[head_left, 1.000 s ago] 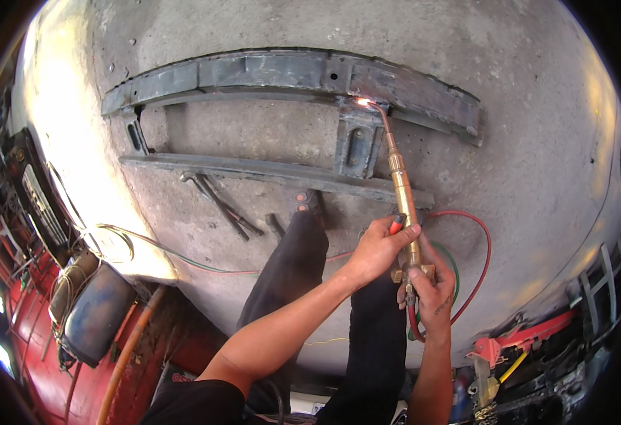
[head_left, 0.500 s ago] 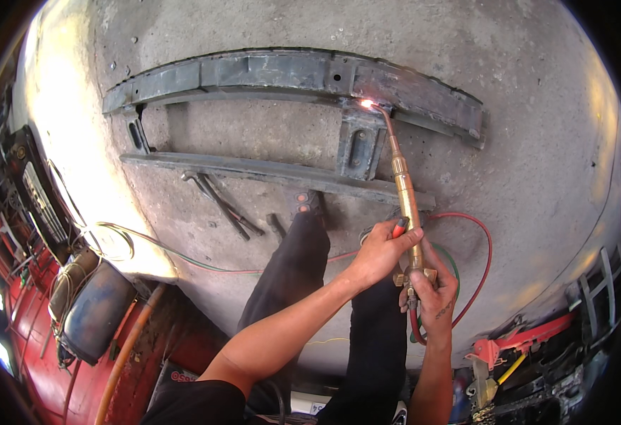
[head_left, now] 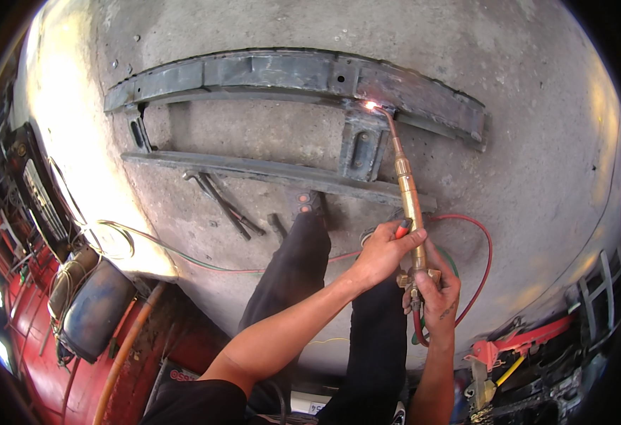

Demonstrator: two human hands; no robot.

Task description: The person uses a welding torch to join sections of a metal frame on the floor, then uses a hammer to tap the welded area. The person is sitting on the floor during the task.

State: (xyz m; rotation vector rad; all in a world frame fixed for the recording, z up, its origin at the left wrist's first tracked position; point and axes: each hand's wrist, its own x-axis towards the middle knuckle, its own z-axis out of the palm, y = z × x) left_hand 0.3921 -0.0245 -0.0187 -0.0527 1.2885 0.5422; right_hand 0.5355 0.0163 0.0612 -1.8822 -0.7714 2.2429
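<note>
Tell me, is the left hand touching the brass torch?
Touching. The head view shows the left hand with its thumb lying across the barrel of the brass torch, no gap visible between them.

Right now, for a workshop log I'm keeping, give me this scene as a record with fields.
Left hand: around the long brass torch, with a red-tipped object at its thumb
Right hand: on the torch's lower end, by the brass valve knobs
Torch tip: bright glow, where the curved grey metal beam meets the slotted metal bracket
Hose: thin red, looping right of the hands
Floor: grey concrete
</note>
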